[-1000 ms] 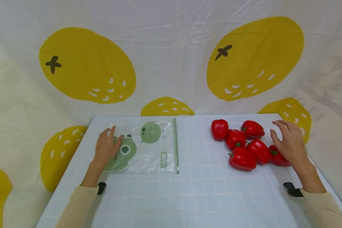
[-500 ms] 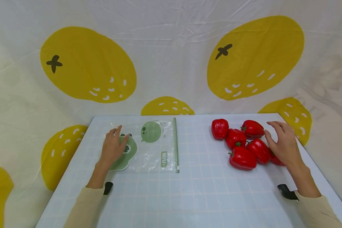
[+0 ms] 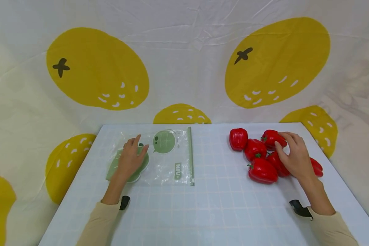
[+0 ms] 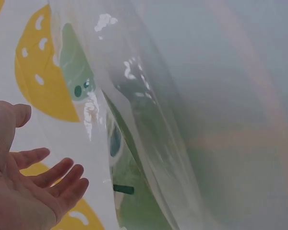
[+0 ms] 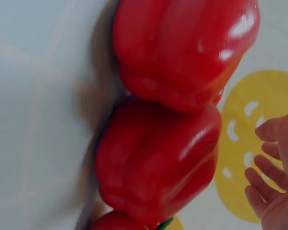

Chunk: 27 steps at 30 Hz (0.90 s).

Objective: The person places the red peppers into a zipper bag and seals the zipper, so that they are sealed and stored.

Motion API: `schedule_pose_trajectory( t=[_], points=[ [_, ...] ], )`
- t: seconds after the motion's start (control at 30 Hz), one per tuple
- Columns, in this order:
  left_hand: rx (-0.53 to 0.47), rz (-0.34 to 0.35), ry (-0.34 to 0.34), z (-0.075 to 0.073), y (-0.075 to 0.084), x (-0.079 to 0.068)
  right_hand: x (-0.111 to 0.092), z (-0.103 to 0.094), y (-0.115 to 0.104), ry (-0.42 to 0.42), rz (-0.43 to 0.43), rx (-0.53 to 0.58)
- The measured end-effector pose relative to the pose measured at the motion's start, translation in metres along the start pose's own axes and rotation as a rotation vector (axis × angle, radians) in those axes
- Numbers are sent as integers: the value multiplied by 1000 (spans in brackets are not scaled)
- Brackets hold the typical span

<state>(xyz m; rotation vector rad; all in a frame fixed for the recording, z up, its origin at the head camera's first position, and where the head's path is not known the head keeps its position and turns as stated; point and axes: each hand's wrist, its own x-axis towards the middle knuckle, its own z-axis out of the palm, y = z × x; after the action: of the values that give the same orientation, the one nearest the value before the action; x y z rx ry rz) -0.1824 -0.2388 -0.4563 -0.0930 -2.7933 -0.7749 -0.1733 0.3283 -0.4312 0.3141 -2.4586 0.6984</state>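
Observation:
A clear plastic zip bag [image 3: 163, 171] with green cartoon prints lies flat on the table's left half, its green slider strip [image 3: 190, 153] toward the middle. Over its left part hovers my left hand [image 3: 131, 159], fingers apart and holding nothing; the left wrist view shows the palm clear of the plastic. Several red bell peppers [image 3: 262, 171] are clustered on the right. Above the right side of that cluster is my right hand [image 3: 295, 157], fingers loosely bent with nothing in them. It hides parts of the peppers beneath, and its fingertips appear near the back pepper [image 3: 271, 138].
The table [image 3: 203, 212] has a pale blue checked cover. Behind and beside it hangs a white cloth [image 3: 184, 68] with large yellow fruit prints. Black straps [image 3: 299, 208] show at the wrists.
Both hands have moved inward: the left to the right over the bag, the right to the left across the peppers. The rightmost pepper is partly uncovered again. Bag and peppers stay put.

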Motion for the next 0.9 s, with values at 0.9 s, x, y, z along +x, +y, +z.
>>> schedule_pose_trajectory(
  t=[0.9],
  points=[
    [-73,78,28,22,44,-3,2,35,-50,-61,7,98]
  ],
)
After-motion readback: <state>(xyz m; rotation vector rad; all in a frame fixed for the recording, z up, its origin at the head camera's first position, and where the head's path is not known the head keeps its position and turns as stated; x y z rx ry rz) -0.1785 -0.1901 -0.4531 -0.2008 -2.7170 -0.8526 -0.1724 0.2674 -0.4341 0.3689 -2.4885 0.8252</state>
